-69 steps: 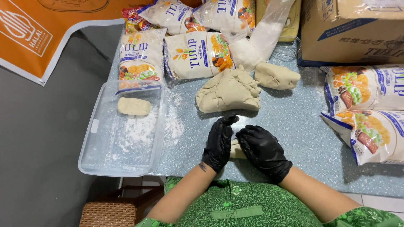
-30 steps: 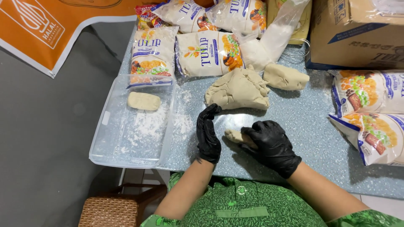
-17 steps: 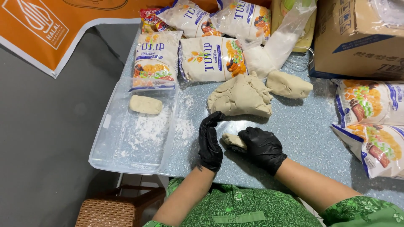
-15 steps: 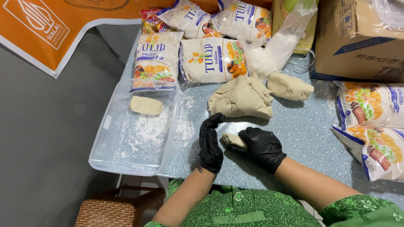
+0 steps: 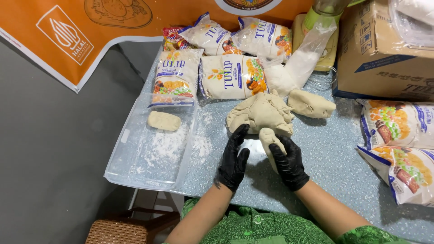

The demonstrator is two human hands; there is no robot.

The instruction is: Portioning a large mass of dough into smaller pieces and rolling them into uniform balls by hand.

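Both my hands wear black gloves. My right hand (image 5: 290, 163) grips a small elongated piece of beige dough (image 5: 270, 138), raised just in front of the big dough lump (image 5: 261, 113). My left hand (image 5: 234, 159) is beside it, fingers straight and apart, holding nothing, its fingertips close to the big lump's near edge. A second, smaller dough lump (image 5: 311, 103) lies to the right of the big one. A shaped dough piece (image 5: 164, 120) rests in a floured clear plastic tray (image 5: 135, 171) at the left.
Several flour bags (image 5: 231, 76) lie at the back of the speckled grey table (image 5: 339, 153), two more bags (image 5: 398, 149) at the right. A cardboard box (image 5: 384, 54) stands back right, a clear bag of white powder (image 5: 300, 61) beside it. An orange banner (image 5: 68, 36) hangs at the left.
My hands were pressed together around the small dough piece on the table; now my right hand has lifted it toward the big lump and my left hand has come off it.
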